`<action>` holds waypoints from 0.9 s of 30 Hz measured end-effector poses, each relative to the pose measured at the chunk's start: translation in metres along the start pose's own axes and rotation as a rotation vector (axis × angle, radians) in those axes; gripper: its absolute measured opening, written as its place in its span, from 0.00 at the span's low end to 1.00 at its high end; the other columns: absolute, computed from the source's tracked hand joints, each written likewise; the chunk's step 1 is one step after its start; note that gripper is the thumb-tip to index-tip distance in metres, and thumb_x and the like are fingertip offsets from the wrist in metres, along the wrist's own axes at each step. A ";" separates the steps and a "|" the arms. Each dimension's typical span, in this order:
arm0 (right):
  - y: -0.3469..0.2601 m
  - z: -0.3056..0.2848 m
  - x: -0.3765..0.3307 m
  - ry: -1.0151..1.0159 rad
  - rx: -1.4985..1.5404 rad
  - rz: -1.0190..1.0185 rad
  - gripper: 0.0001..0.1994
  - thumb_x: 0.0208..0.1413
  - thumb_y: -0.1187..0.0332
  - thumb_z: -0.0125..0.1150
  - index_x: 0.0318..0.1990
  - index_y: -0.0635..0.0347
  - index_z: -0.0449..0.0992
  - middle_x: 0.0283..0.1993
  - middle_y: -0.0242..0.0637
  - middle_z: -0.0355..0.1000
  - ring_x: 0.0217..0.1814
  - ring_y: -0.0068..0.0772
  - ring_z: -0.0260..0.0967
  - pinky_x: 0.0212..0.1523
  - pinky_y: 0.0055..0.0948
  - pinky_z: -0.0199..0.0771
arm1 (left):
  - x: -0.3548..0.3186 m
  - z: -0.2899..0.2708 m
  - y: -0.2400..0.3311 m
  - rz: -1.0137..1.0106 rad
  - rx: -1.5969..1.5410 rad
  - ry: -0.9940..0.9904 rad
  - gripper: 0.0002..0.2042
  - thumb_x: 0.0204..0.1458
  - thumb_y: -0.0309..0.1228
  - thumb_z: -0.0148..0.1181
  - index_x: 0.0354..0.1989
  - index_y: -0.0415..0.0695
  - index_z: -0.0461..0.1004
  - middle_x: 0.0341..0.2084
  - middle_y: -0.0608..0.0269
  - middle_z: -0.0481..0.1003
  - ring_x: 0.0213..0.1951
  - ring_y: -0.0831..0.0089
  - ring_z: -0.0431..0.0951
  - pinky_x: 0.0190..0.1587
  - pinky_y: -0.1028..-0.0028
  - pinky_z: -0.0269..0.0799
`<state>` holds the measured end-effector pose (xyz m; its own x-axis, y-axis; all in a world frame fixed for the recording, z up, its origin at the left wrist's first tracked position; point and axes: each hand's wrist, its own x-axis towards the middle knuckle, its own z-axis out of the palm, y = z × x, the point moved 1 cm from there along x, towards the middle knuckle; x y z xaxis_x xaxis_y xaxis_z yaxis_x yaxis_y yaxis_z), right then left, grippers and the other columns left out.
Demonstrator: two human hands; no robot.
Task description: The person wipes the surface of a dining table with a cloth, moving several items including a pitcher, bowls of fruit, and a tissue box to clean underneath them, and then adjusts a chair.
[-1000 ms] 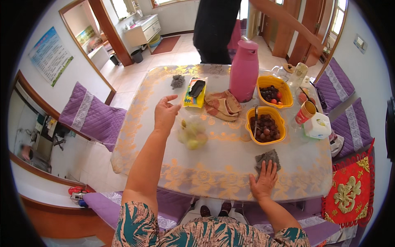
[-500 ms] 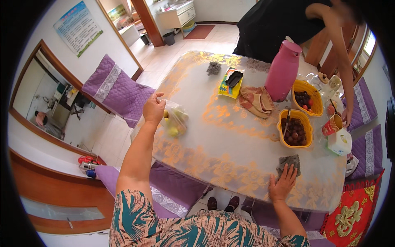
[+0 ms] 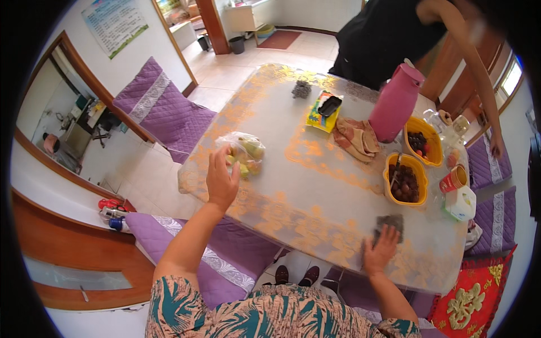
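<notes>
The clear bag of greenish fruit point(image 3: 250, 149), hanging from the left hand point(image 3: 221, 179) moments ago, now sits near the desk's point(image 3: 332, 194) left edge — that grip looks released, leaving the hand free. The right hand point(image 3: 380, 253) presses the grey cloth point(image 3: 390, 222) near the front edge — flat, unclenched.

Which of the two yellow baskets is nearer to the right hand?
The front basket, with a slim tool resting in it, is nearer the right hand; the other basket stands farther back, beside the pink jug.
</notes>
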<state>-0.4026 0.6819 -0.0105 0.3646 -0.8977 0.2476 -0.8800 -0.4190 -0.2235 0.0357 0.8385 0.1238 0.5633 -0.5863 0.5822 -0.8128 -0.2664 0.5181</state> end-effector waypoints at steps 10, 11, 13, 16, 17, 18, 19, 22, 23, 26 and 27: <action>-0.181 0.033 0.014 -0.267 0.301 -0.639 0.31 0.57 0.57 0.57 0.68 0.43 0.59 0.74 0.38 0.50 0.77 0.45 0.41 0.70 0.50 0.45 | -0.120 0.096 0.001 -0.001 0.199 -0.249 0.23 0.53 0.35 0.57 0.56 0.41 0.66 0.50 0.51 0.67 0.54 0.52 0.65 0.57 0.57 0.60; -0.169 0.037 0.032 -0.242 0.294 -0.604 0.30 0.57 0.57 0.57 0.68 0.43 0.60 0.73 0.37 0.52 0.77 0.44 0.42 0.69 0.51 0.48 | -0.122 0.099 0.003 -0.014 0.248 -0.234 0.23 0.53 0.35 0.57 0.56 0.41 0.66 0.51 0.51 0.66 0.55 0.52 0.64 0.58 0.56 0.59; -0.131 0.050 0.068 -0.057 0.229 -0.483 0.29 0.58 0.59 0.56 0.67 0.44 0.60 0.73 0.40 0.52 0.76 0.47 0.43 0.68 0.52 0.50 | -0.121 0.101 0.006 -0.060 0.214 -0.257 0.24 0.53 0.36 0.57 0.57 0.41 0.66 0.52 0.51 0.65 0.56 0.51 0.62 0.59 0.55 0.57; -0.074 0.044 0.101 -0.053 0.046 -0.221 0.32 0.58 0.59 0.57 0.69 0.51 0.56 0.75 0.44 0.47 0.78 0.50 0.38 0.69 0.53 0.48 | -0.118 0.096 0.011 -0.065 0.206 -0.260 0.23 0.53 0.37 0.57 0.57 0.41 0.67 0.52 0.51 0.65 0.56 0.51 0.63 0.59 0.56 0.57; -0.060 0.047 0.104 -0.049 0.044 -0.142 0.34 0.57 0.58 0.58 0.70 0.52 0.55 0.75 0.44 0.45 0.78 0.51 0.37 0.69 0.54 0.46 | -0.117 0.097 0.015 -0.058 0.207 -0.260 0.23 0.53 0.37 0.57 0.56 0.41 0.67 0.52 0.51 0.65 0.56 0.51 0.63 0.59 0.56 0.57; -0.073 0.047 0.103 -0.059 0.041 -0.082 0.35 0.57 0.58 0.57 0.71 0.51 0.54 0.76 0.44 0.44 0.78 0.50 0.36 0.70 0.54 0.45 | -0.119 0.096 0.015 -0.061 0.220 -0.262 0.23 0.53 0.37 0.57 0.56 0.40 0.67 0.52 0.51 0.65 0.56 0.51 0.63 0.59 0.56 0.57; -0.095 0.051 0.097 -0.069 0.038 -0.023 0.35 0.56 0.57 0.57 0.71 0.50 0.53 0.76 0.43 0.43 0.79 0.49 0.35 0.70 0.54 0.43 | -0.120 0.097 0.014 -0.068 0.226 -0.258 0.23 0.53 0.37 0.57 0.56 0.40 0.67 0.52 0.51 0.65 0.56 0.51 0.63 0.59 0.55 0.57; -0.159 0.067 0.085 -0.131 0.212 -0.249 0.38 0.55 0.56 0.59 0.72 0.49 0.51 0.77 0.42 0.41 0.79 0.48 0.32 0.71 0.56 0.38 | -0.120 0.095 0.014 -0.076 0.226 -0.255 0.23 0.54 0.38 0.56 0.56 0.40 0.67 0.51 0.51 0.66 0.55 0.51 0.63 0.59 0.55 0.57; -0.186 0.069 0.081 -0.158 0.248 -0.366 0.37 0.56 0.55 0.58 0.72 0.48 0.51 0.77 0.41 0.42 0.79 0.47 0.32 0.71 0.55 0.38 | -0.120 0.095 0.014 -0.077 0.220 -0.257 0.22 0.55 0.38 0.55 0.56 0.39 0.67 0.51 0.50 0.66 0.55 0.51 0.63 0.59 0.55 0.57; -0.238 0.078 0.088 -0.253 0.336 -0.548 0.32 0.59 0.56 0.56 0.71 0.44 0.55 0.76 0.40 0.46 0.79 0.45 0.36 0.72 0.53 0.40 | -0.119 0.095 0.015 -0.084 0.190 -0.251 0.21 0.56 0.38 0.54 0.55 0.39 0.68 0.51 0.49 0.66 0.54 0.50 0.64 0.58 0.55 0.58; -0.248 0.083 0.099 -0.215 0.335 -0.602 0.31 0.59 0.57 0.55 0.70 0.44 0.57 0.75 0.39 0.47 0.79 0.45 0.37 0.71 0.52 0.41 | -0.117 0.095 0.015 -0.080 0.182 -0.232 0.21 0.56 0.38 0.54 0.55 0.39 0.68 0.50 0.49 0.67 0.53 0.50 0.65 0.58 0.55 0.58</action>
<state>-0.1224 0.6855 -0.0091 0.8394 -0.4899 0.2352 -0.3793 -0.8381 -0.3920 -0.0560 0.8305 0.0042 0.5948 -0.7113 0.3745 -0.7921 -0.4393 0.4239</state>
